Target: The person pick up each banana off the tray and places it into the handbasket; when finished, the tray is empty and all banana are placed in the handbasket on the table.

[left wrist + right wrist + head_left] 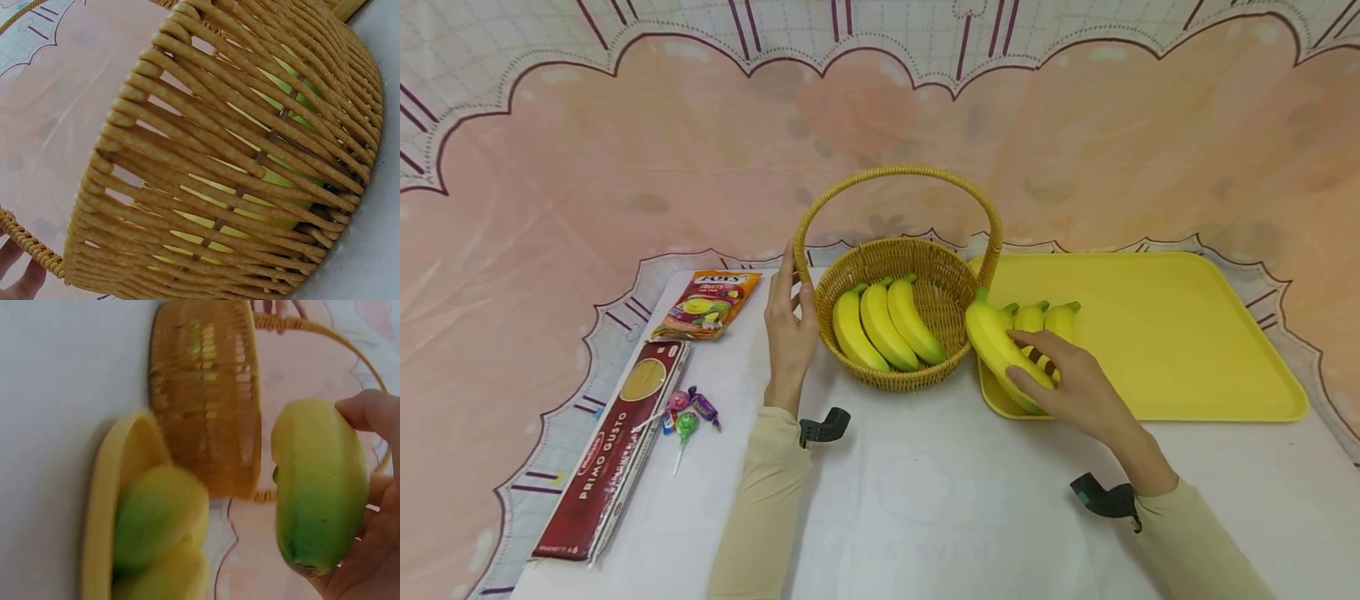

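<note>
1. The right hand (1078, 387) curls its fingers and thumb round one banana (1000, 350) at the near-left corner of the yellow tray (1187, 333); the right wrist view shows that banana (319, 494) lifted clear of the ones beside it.
2. The held banana's long axis runs from its stem, up by the basket's right rim, down toward the person; the wicker basket (940, 287) lies just to its left, so the way in is leftward over the rim.
3. More bananas on the tray (1048, 319) lie just behind the hand; three bananas in the basket (883, 325) lie side by side, angled much the same way.
4. The left hand (790, 321) rests straight-fingered against the basket's left side, near the foot of the handle (898, 171); it holds nothing.
5. Of the two, the right hand is the nearer to the tray's fruit; the left is nearer the basket wall (237, 175).
6. Left of the basket lie a snack packet (707, 304), lollipops (685, 412) and a spaghetti box (617, 450).
</note>
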Demonstrator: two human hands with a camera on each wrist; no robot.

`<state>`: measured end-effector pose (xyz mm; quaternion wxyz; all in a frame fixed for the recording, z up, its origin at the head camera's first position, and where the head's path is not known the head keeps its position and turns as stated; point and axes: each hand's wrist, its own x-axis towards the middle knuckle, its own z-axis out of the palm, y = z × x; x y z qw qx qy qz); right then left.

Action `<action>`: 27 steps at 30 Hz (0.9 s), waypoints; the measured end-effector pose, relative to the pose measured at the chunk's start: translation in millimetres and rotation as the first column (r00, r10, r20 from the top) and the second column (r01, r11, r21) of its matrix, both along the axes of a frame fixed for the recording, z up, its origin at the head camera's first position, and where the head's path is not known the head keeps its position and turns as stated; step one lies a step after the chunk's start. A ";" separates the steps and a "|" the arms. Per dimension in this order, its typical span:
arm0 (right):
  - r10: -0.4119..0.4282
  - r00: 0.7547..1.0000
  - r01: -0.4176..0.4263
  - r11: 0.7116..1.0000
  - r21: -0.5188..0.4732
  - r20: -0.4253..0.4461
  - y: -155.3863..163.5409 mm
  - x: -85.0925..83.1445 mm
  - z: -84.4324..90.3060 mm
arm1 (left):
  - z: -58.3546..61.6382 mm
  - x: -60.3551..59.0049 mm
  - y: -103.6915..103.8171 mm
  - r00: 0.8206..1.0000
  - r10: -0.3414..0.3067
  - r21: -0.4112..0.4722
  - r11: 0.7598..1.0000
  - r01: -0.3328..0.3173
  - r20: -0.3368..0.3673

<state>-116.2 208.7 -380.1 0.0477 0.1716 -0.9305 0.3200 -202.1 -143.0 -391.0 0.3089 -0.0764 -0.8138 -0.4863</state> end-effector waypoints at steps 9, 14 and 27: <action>0.010 0.999 -0.009 1.000 -0.013 0.047 -50.3 -35.9 20.7 | 0.2 -1.8 -1.8 1.000 -0.005 0.002 1.000 0.005 0.019; -0.019 0.999 0.020 0.999 -0.029 0.038 -76.4 -59.9 32.9 | 1.4 -3.4 -2.3 1.000 -0.009 0.004 1.000 0.009 0.016; 0.002 0.996 -0.002 1.000 -0.002 0.089 -141.3 -92.8 32.0 | 3.5 -7.9 -3.0 1.000 -0.022 0.008 1.000 0.022 0.014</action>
